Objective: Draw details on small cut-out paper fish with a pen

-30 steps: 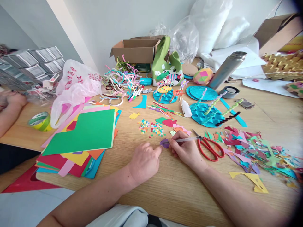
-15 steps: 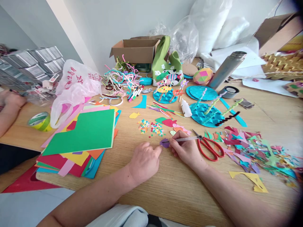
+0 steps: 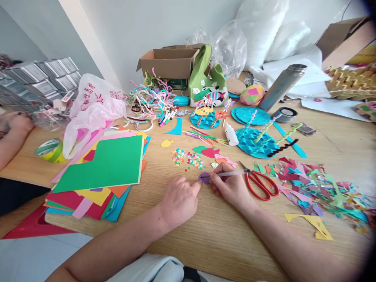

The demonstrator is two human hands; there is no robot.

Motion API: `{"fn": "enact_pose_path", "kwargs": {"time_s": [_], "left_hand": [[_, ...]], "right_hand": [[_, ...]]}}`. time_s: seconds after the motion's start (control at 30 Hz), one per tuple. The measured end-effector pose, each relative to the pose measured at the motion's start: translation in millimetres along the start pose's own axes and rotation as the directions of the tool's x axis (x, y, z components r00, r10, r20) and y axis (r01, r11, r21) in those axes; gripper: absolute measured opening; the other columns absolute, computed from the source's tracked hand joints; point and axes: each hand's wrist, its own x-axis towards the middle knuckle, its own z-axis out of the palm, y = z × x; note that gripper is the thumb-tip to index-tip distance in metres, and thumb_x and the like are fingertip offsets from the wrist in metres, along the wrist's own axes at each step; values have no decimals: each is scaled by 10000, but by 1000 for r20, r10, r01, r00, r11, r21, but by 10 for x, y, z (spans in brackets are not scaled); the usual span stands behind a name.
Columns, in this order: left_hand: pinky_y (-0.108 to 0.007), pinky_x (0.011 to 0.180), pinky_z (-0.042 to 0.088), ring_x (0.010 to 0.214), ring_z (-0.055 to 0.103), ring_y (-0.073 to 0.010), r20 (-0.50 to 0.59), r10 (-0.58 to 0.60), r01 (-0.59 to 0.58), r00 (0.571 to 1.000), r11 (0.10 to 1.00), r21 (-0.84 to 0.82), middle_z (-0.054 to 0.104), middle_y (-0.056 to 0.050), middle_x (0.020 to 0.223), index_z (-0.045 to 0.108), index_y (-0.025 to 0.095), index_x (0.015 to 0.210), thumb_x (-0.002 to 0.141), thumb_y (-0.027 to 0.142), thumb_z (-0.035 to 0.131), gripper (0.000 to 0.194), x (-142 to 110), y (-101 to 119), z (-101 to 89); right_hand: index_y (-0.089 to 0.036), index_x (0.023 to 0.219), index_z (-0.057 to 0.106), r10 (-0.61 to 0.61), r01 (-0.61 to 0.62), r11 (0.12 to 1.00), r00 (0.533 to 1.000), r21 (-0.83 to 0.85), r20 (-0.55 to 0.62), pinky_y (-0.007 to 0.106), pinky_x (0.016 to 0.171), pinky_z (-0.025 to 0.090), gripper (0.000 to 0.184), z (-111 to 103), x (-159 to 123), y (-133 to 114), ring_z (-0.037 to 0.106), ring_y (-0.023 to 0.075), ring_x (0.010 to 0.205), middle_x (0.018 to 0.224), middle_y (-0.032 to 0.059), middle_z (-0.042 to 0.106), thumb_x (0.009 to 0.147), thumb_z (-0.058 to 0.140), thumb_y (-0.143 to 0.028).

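Observation:
A small purple paper fish (image 3: 203, 178) lies on the table between my hands. My left hand (image 3: 179, 199) is curled, and its fingertip presses the left end of this cut-out against the wood. In my right hand (image 3: 228, 184) is a slim pen (image 3: 232, 172) with a pale, clear barrel, its tip down on the purple paper. Red-handled scissors (image 3: 260, 185) rest just right of that hand. Beyond my fingers lie a red paper fish (image 3: 209, 152), other fish cut-outs and small heaps of coloured paper dots (image 3: 194, 160). A yellow paper fish (image 3: 167, 143) lies apart to the left.
Stacked coloured paper (image 3: 108, 162) and green tape (image 3: 49, 149) are at left, near another person's arm (image 3: 14, 135). Paper scraps (image 3: 320, 188) spread at right. Behind stand blue scaled discs (image 3: 255, 141), a white bottle (image 3: 230, 135), a steel flask (image 3: 282, 87) and pipe cleaners (image 3: 152, 102).

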Motion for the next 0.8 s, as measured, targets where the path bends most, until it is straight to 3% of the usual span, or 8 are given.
{"fn": "enact_pose_path", "kwargs": {"time_s": [0.8], "left_hand": [[-399,803,516,858,636,-262,8,2,-2,1000,1000,-14,705,-71,815,656,182,1127,865,104,479,326,7,-1,-14]], "right_hand": [[-226,707,485,-2,2,1000,1000,-9,-10,219,327,372,251,-5,-5,15,483,111,338,473,-42,537,822,646,-379]]}}
